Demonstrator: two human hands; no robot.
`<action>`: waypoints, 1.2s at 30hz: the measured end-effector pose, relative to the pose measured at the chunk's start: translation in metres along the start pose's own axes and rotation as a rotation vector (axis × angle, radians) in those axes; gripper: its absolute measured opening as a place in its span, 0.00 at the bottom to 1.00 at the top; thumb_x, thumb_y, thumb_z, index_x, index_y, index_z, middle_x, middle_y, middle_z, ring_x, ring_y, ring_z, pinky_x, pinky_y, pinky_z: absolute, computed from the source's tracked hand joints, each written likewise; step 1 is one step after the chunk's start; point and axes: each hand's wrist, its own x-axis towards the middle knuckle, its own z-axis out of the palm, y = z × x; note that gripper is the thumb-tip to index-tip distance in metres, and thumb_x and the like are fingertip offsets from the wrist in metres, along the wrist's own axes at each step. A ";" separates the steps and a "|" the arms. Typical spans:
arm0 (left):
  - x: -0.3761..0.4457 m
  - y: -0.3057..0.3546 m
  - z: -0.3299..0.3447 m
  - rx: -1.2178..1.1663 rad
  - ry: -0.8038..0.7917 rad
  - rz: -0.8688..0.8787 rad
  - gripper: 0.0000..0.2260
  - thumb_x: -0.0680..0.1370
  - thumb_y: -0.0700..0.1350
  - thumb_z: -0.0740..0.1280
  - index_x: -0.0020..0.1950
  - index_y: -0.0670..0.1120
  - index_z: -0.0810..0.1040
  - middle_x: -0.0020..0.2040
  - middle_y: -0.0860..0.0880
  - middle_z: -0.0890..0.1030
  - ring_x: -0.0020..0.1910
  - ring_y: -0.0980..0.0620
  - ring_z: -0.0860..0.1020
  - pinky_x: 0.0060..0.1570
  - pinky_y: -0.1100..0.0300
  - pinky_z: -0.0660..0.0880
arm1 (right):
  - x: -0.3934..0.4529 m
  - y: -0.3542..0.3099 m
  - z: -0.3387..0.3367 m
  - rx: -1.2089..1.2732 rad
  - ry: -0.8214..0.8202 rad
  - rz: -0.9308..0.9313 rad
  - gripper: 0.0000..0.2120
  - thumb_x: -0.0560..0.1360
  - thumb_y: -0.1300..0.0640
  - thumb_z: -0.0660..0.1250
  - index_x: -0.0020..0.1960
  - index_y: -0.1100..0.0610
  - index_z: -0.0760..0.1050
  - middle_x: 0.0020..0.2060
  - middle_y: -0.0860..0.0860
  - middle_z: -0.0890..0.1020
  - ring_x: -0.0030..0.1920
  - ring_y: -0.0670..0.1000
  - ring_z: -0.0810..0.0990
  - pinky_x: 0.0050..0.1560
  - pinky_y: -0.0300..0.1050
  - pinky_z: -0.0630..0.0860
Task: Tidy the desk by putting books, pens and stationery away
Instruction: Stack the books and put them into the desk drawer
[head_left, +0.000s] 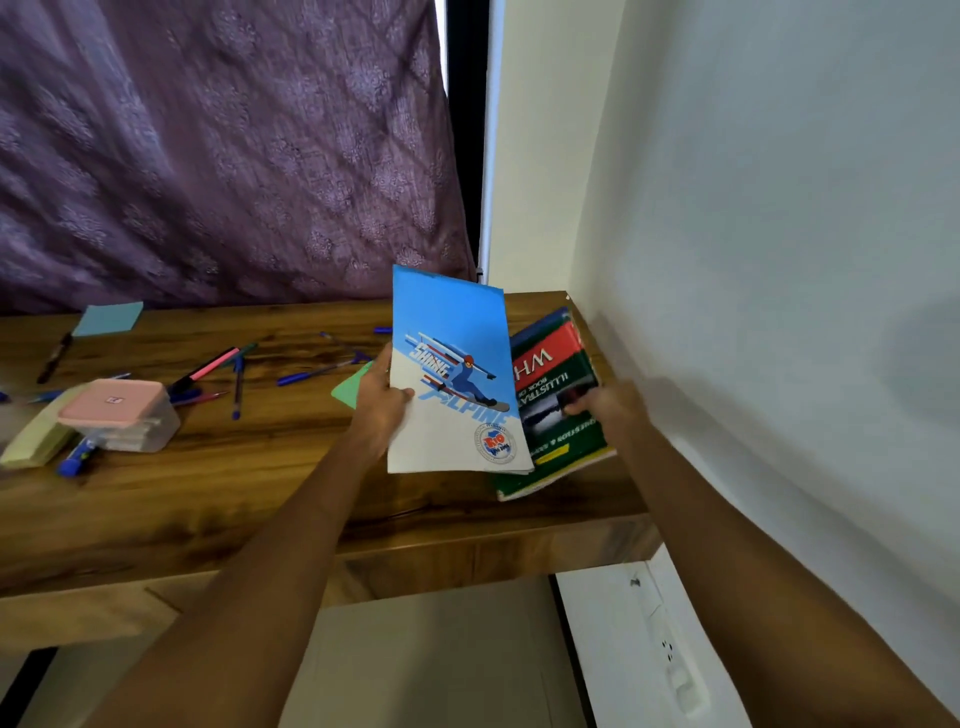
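My left hand (382, 402) grips the left edge of a blue and white notebook (452, 364) with a snowboarder on its cover, holding it tilted above the desk. Partly behind it lies a green and red book (558, 384) on a small stack at the desk's right end, against the wall. My right hand (605, 408) holds that book's right side, thumb on the cover. Several pens (236, 382) lie scattered over the middle of the wooden desk (260, 483). A green sticky pad (349, 388) peeks out beside my left hand.
A pink-lidded plastic box (119, 413) stands at the left on a yellow pad (36, 441), with a blue pen beside it. A blue sticky pad (109, 318) and a black marker (54, 358) lie at the back left. A purple curtain hangs behind; a white wall borders the right.
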 end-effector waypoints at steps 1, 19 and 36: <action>0.002 -0.001 0.008 0.039 -0.001 0.025 0.29 0.76 0.26 0.58 0.71 0.51 0.68 0.58 0.45 0.80 0.52 0.45 0.80 0.50 0.49 0.79 | -0.006 -0.011 -0.007 -0.110 0.107 -0.083 0.13 0.69 0.61 0.73 0.50 0.63 0.75 0.44 0.56 0.81 0.44 0.58 0.82 0.46 0.48 0.79; 0.008 -0.071 0.102 0.057 -0.055 -0.363 0.19 0.78 0.30 0.61 0.67 0.44 0.71 0.58 0.40 0.76 0.55 0.40 0.77 0.54 0.47 0.76 | -0.007 -0.022 -0.072 0.126 0.126 -0.252 0.13 0.63 0.66 0.75 0.45 0.58 0.79 0.45 0.59 0.84 0.41 0.58 0.83 0.46 0.54 0.81; 0.011 -0.071 0.099 0.257 -0.144 -0.415 0.18 0.82 0.50 0.55 0.66 0.41 0.71 0.61 0.42 0.77 0.53 0.47 0.77 0.53 0.51 0.74 | 0.014 0.081 -0.012 0.342 -0.287 0.162 0.21 0.70 0.66 0.72 0.61 0.63 0.74 0.53 0.63 0.81 0.52 0.61 0.81 0.55 0.57 0.78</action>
